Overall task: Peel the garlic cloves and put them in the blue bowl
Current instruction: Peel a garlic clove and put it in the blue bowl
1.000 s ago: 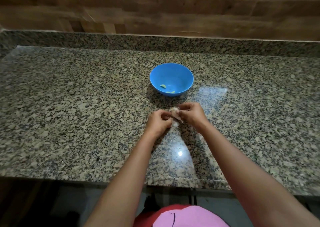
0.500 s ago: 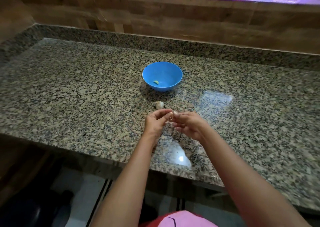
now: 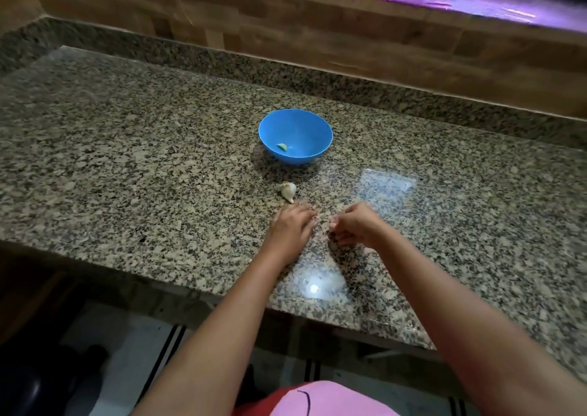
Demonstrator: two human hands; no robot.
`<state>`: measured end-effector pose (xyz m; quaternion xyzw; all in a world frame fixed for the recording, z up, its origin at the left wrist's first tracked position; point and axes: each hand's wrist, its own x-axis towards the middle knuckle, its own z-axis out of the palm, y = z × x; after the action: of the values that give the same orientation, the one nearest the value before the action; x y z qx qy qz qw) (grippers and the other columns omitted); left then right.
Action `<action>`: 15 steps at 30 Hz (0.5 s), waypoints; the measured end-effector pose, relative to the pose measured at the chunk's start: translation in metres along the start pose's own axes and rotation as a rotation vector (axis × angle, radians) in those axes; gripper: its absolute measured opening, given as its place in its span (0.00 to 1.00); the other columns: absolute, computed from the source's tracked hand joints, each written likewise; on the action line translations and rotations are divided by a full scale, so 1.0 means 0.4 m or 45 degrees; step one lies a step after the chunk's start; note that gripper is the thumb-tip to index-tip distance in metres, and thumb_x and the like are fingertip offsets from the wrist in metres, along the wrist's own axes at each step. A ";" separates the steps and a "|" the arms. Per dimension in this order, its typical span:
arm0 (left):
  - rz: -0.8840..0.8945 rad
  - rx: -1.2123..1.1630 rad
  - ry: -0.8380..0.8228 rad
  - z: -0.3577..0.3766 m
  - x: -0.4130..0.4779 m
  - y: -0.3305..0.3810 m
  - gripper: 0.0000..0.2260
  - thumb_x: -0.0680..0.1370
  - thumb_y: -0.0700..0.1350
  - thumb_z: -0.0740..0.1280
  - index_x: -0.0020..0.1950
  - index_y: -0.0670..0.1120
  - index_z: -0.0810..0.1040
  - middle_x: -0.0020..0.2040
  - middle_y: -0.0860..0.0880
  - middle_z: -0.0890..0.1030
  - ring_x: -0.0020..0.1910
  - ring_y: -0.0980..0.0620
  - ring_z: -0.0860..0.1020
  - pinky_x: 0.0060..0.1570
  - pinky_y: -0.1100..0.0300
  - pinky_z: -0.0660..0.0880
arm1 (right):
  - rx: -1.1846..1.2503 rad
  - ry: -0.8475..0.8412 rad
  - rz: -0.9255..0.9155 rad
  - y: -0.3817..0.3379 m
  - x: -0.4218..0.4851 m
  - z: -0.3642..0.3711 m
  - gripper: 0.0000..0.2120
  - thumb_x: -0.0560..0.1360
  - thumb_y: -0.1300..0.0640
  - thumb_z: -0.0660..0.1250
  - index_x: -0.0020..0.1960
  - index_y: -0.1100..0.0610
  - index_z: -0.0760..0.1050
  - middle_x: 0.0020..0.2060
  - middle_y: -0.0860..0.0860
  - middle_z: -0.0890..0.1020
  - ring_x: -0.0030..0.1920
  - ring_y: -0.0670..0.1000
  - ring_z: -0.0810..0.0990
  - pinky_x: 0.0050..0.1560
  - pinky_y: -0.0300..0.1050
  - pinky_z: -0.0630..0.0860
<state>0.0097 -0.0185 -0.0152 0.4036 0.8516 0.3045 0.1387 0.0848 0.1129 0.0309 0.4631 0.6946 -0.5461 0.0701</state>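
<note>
From your head camera, you are looking down at a speckled granite table [image 3: 127,161] with a wooden wall [image 3: 317,28] behind it.

Your left hand [image 3: 290,226] lies low over the table with its fingers [image 3: 306,212] stretched forward and fairly straight, holding nothing that shows. Their tips reach toward the garlic bulb [image 3: 288,190], which sits on the table just beyond them; whether they touch it is hard to tell.

Your right hand [image 3: 357,226] is just beside the left, the two apart by a narrow strip of table. Its fingers [image 3: 338,234] are curled inward toward the palm. You may be pinching something small there, but the frame is too blurred to say, so whether that hand holds a clove or peel cannot be told.

The blue bowl [image 3: 317,123] stands upright on the table, beyond the garlic bulb and apart from it. Inside, near the bottom on the left, lies one pale peeled clove [image 3: 282,146].

A bright reflection [image 3: 313,287] of light sits on the table between your forearms. At the bottom edge, pink and red clothing [image 3: 327,399] shows, and the floor [image 3: 133,352] lies below the table edge.
</note>
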 end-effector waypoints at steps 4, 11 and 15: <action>0.092 0.251 -0.047 0.026 -0.005 -0.035 0.20 0.82 0.52 0.52 0.74 0.51 0.60 0.76 0.54 0.56 0.76 0.55 0.50 0.71 0.57 0.42 | -0.283 0.063 0.057 -0.025 0.037 0.016 0.10 0.73 0.62 0.69 0.50 0.68 0.76 0.43 0.61 0.82 0.38 0.55 0.81 0.47 0.51 0.81; 0.115 0.318 0.001 0.039 -0.010 -0.040 0.21 0.83 0.52 0.49 0.76 0.51 0.58 0.77 0.53 0.55 0.76 0.55 0.50 0.69 0.61 0.39 | -0.519 0.085 0.040 -0.034 0.057 0.024 0.08 0.73 0.65 0.69 0.49 0.69 0.77 0.41 0.62 0.82 0.38 0.56 0.84 0.39 0.48 0.82; 0.121 0.343 -0.009 0.037 -0.008 -0.038 0.21 0.83 0.52 0.49 0.76 0.50 0.57 0.77 0.53 0.54 0.76 0.54 0.49 0.71 0.60 0.41 | -0.630 0.075 0.068 -0.058 0.060 0.030 0.08 0.74 0.66 0.67 0.50 0.70 0.75 0.40 0.63 0.82 0.32 0.54 0.82 0.34 0.45 0.82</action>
<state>0.0095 -0.0225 -0.0364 0.4596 0.8641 0.1921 0.0718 0.0498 0.1174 0.0276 0.4656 0.7964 -0.3436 0.1756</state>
